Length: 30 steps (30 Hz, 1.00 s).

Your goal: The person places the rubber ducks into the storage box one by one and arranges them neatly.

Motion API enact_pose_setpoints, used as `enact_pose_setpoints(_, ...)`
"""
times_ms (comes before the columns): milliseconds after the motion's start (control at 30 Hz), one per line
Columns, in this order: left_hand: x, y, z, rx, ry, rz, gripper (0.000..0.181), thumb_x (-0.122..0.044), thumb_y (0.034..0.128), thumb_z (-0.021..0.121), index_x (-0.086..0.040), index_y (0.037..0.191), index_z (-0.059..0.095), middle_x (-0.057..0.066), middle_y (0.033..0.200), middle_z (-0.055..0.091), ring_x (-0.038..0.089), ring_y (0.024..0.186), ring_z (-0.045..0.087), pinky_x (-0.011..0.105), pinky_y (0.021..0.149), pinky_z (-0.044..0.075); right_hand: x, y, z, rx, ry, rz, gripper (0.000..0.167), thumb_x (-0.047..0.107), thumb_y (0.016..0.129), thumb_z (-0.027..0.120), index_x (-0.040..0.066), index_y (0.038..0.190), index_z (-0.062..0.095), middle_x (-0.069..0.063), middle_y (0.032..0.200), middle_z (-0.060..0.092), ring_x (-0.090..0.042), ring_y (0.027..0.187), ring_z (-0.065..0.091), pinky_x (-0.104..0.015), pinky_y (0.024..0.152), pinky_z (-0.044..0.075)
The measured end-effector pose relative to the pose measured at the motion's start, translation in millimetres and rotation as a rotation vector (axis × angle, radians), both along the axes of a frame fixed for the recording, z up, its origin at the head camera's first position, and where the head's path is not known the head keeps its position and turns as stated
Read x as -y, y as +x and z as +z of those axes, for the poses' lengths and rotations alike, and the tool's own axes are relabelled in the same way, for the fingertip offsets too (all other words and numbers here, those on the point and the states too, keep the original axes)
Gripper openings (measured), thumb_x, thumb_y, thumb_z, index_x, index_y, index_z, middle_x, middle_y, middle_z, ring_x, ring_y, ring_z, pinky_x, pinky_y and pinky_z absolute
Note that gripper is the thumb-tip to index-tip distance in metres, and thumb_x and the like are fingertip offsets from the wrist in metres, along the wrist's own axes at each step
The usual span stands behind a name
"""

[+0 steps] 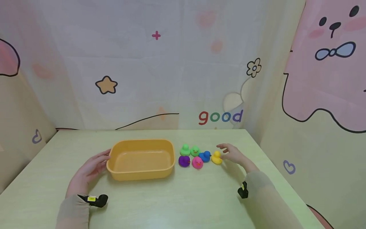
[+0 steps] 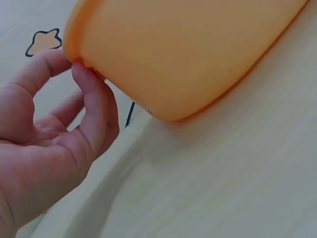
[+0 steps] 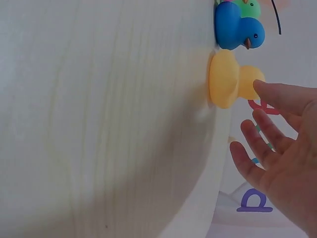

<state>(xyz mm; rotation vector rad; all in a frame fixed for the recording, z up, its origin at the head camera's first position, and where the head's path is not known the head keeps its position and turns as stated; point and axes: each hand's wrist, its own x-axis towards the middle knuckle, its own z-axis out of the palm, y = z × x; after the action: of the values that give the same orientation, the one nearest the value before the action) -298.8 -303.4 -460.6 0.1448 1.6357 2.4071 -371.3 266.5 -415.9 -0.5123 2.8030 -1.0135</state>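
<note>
A yellow-orange plastic basin [image 1: 140, 175] stands on the table, left of centre. At its left end my left hand [image 1: 95, 165] pinches the rim between thumb and fingers, as the left wrist view shows at the basin's edge [image 2: 163, 64]. My right hand [image 1: 233, 154] is spread beside a yellow rubber duck [image 1: 216, 157], its fingers apart and holding nothing. In the right wrist view the thumb of that hand [image 3: 282, 148] overlaps the duck's head [image 3: 247, 82]; whether they touch I cannot tell.
Left of the yellow duck sit a blue duck [image 1: 204, 156], a pink duck [image 1: 197, 163], a purple duck [image 1: 184, 161] and two green ducks [image 1: 185, 150], close together. A printed cloth [image 1: 137, 95] hangs behind the pale wooden table [image 1: 160, 206].
</note>
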Motion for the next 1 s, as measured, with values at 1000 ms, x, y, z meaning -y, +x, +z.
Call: enact_pose_setpoints(1000,-7.6,1.6,-3.8,-0.005,0.022,0.076,0.033,-0.005,0.1004,0.048,-0.031,0.104,0.068,-0.014,0.11,0.069,0.001,0.097,0.064,0.018,0.079,0.053,5.9,-8.3,0.9,0.015,0.18,0.033,0.032,0.008,0.09,0.063,-0.004,0.119,0.058,-0.025,0.124,0.057,-0.042,0.113,0.052,-0.055,0.1,0.045)
